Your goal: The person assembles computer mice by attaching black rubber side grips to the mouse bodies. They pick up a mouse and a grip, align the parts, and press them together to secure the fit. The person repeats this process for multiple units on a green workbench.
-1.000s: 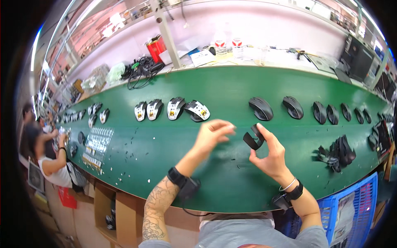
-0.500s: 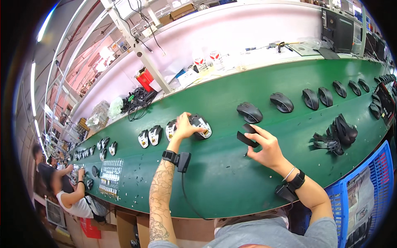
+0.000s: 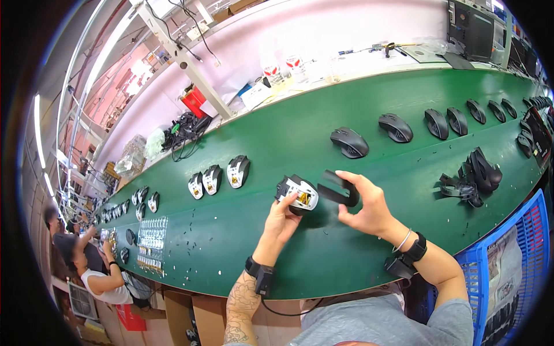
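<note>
My left hand [image 3: 279, 224] grips an uncovered computer mouse [image 3: 308, 200] by its side, raised toward the middle of the green bench. White and yellow inner parts show on its top. Close by on the right, my right hand [image 3: 374, 209] pinches a black curved mouse cover [image 3: 351, 196] between thumb and fingers. A narrow gap separates the cover from the mouse. Beyond my left hand lie more uncovered mice, the nearest being a white-topped mouse [image 3: 238, 172]. Fully black mice, such as a black mouse [image 3: 349, 143], form a row toward the far right.
A heap of black shell parts [image 3: 482, 173] lies on the right of the green bench [image 3: 277, 135]. A blue basket [image 3: 474, 275] stands at the lower right. To the left are a clear tray of small parts [image 3: 153, 242] and a co-worker [image 3: 109, 282]. Black cables [image 3: 187, 130] lie behind.
My left hand has picked up the uncovered mouse and brought it nearer and to the right. The cover in my right hand has been turned and sits beside that mouse.
</note>
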Demonstrator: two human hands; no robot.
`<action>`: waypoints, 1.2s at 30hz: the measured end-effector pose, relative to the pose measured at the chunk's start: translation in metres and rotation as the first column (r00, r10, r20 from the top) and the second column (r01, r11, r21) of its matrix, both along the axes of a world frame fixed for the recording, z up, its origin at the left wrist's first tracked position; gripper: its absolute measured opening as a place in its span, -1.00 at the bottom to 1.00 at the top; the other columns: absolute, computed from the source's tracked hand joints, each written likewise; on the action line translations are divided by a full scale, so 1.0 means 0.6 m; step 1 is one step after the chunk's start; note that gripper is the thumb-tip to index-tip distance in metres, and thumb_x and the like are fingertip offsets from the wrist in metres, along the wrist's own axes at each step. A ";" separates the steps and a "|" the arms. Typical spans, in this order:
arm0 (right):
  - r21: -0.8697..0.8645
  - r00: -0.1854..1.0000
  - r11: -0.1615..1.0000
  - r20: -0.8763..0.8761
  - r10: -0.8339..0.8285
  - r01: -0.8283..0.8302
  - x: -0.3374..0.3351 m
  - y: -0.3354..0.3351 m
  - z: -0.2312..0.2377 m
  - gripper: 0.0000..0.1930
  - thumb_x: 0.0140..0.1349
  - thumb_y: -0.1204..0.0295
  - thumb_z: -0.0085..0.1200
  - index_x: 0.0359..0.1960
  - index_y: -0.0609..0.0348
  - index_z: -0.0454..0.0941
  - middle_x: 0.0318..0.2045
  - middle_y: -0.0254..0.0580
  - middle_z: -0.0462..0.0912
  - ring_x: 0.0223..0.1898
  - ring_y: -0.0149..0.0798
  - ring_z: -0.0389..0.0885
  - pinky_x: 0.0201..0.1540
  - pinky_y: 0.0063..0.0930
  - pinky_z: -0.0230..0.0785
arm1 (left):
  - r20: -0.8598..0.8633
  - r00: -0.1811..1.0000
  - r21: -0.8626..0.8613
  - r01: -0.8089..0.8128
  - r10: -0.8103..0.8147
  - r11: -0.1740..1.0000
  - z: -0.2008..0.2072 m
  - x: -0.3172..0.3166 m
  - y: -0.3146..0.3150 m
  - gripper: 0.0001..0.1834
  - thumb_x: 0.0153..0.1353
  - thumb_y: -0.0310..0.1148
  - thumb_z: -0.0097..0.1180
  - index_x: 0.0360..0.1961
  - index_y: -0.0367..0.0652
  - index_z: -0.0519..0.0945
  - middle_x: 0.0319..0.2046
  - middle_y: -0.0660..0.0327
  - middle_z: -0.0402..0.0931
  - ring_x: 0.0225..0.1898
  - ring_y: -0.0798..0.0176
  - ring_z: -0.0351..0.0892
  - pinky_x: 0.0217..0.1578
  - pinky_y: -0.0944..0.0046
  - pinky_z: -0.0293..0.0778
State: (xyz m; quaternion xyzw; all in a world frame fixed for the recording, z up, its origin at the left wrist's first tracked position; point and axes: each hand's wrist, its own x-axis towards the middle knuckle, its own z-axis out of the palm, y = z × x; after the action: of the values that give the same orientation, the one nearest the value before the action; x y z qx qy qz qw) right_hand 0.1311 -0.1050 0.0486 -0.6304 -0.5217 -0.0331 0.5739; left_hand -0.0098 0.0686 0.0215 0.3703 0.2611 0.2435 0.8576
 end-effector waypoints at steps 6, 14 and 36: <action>-0.049 0.997 0.999 0.081 0.011 -0.007 -0.032 0.007 -0.002 -0.43 -0.20 0.45 0.34 -0.05 0.27 0.47 -0.18 -0.04 0.57 -0.19 -0.09 0.57 -0.13 -0.34 0.48 | 0.146 0.983 -0.014 0.117 -0.114 0.993 0.015 -0.005 -0.053 -0.47 0.30 0.00 -0.21 0.12 -0.17 0.34 0.04 0.12 0.43 0.09 0.11 0.42 0.07 0.01 0.38; -0.067 0.999 0.998 0.036 0.000 0.002 -0.048 0.013 -0.013 -0.51 -0.20 0.42 0.40 -0.17 0.25 0.53 -0.16 -0.09 0.56 -0.14 -0.09 0.56 -0.11 -0.31 0.48 | 0.207 0.972 0.132 0.086 -0.113 0.987 0.011 -0.007 -0.098 -0.56 0.32 -0.21 -0.12 0.16 -0.07 0.17 0.07 0.14 0.32 0.12 0.20 0.36 0.11 0.10 0.37; -0.031 0.507 0.907 -0.837 0.206 -0.420 -0.025 0.028 -0.058 -0.77 0.24 0.33 0.16 -0.25 0.27 0.55 -0.41 -0.30 0.60 -0.36 -0.49 0.53 -0.21 -0.58 0.41 | 0.186 0.977 0.222 -0.143 0.102 0.965 0.025 -0.017 -0.072 -0.49 0.11 -0.59 0.15 0.05 -0.13 0.24 -0.08 0.17 0.41 -0.06 0.24 0.51 -0.06 0.17 0.52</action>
State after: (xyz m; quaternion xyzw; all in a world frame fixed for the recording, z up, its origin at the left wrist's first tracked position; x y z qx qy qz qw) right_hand 0.1163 -0.0883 0.0139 -0.5291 -0.3021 0.4274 0.6679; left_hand -0.0197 0.0254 0.0363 0.4291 0.1774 0.3564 0.8108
